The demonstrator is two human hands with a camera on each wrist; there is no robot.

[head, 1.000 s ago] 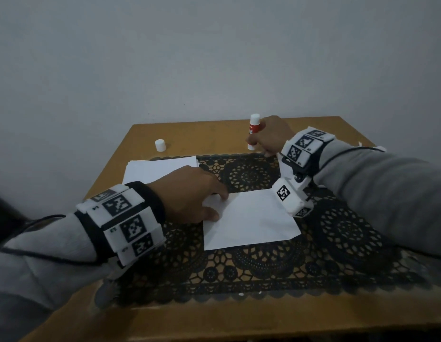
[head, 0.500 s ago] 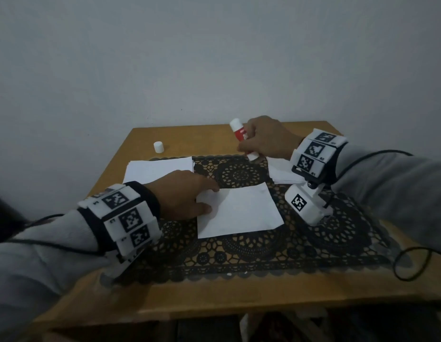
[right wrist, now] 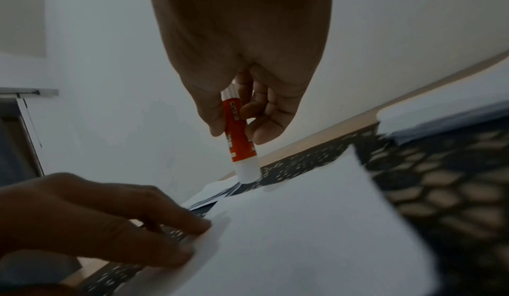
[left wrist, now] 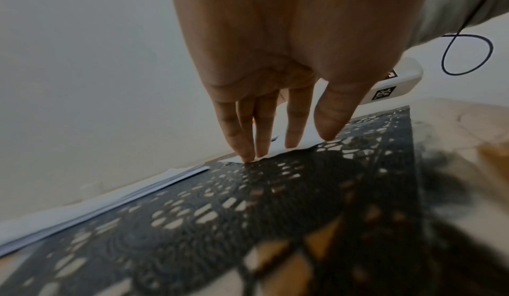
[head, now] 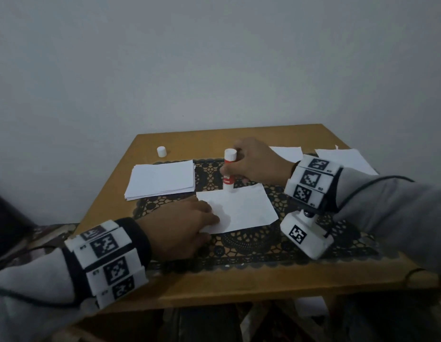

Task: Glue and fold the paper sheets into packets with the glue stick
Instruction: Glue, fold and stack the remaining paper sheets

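A white paper sheet (head: 241,208) lies on the black lace mat (head: 251,245) in the middle of the table. My left hand (head: 187,225) rests on the sheet's left edge with straight fingers (left wrist: 248,144) pressing it down; the same hand (right wrist: 110,220) shows in the right wrist view. My right hand (head: 254,161) grips the red and white glue stick (head: 229,172) upright, its lower end touching the sheet's far edge. In the right wrist view, fingers curl round the glue stick (right wrist: 239,144) above the sheet (right wrist: 303,235).
A stack of white sheets (head: 162,178) lies at the mat's far left. The glue stick's white cap (head: 161,151) stands on the wooden table (head: 239,287) behind it. More paper (head: 343,159) lies at the far right. A wall rises just beyond the table.
My right hand has carried the glue stick from the far side of the table down to the sheet's far edge and turned it upright. My left hand stays on the sheet's left edge.
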